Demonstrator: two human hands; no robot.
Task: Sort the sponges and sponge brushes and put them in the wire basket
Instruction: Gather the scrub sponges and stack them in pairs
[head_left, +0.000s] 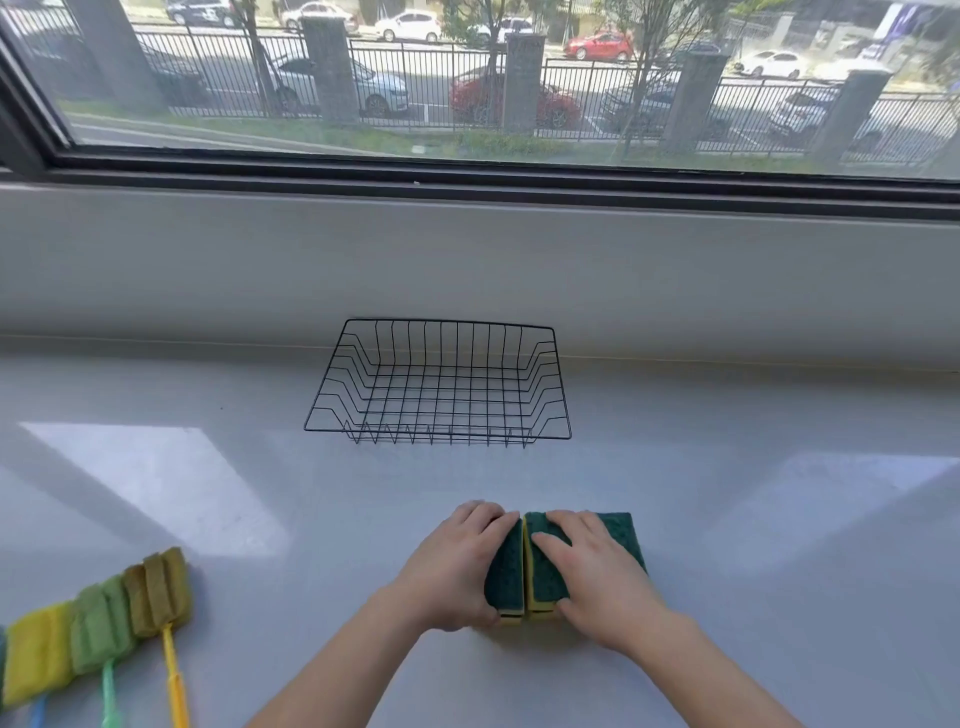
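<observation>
Head view: 2 sponges side by side on the pale grey desk (727, 519), near the front edge of view, centre; left sponge (506, 574) has a dark green scouring top over a yellow foam layer, yellow showing at its near end; right sponge (550, 566) same make, green top, yellow strip along its left side and near end; the 2 touch or nearly touch along their long sides, a thin yellow seam between them; right sponge looks wider, its green top reaching out past the hand to the right.

Left hand (452, 566) comes in from lower left, palm down, fingers (488, 519) curled over the far-left edge of the left sponge, thumb at its near end; narrow grip, holding the left sponge from its outer side. Right hand (597, 577) comes in from lower right, laid flat on the right sponge, fingers (566, 519) spread loosely over the green top, thumb pointing toward the seam; pressing or holding it, not lifted off the desk. Both forearms bare.

Black wire basket (439, 439) sits on the desk beyond the sponges, centred, back against the wall below the window; nothing in it; well apart from the hands.

3 sponge brushes at lower left of the desk, heads touching in a row: yellow brush (36, 660), green brush (101, 629), olive-brown brush (158, 592) with a yellow handle; handles run out of the bottom of the frame.

Window (467, 78) above, fence and parked cars outside.
</observation>
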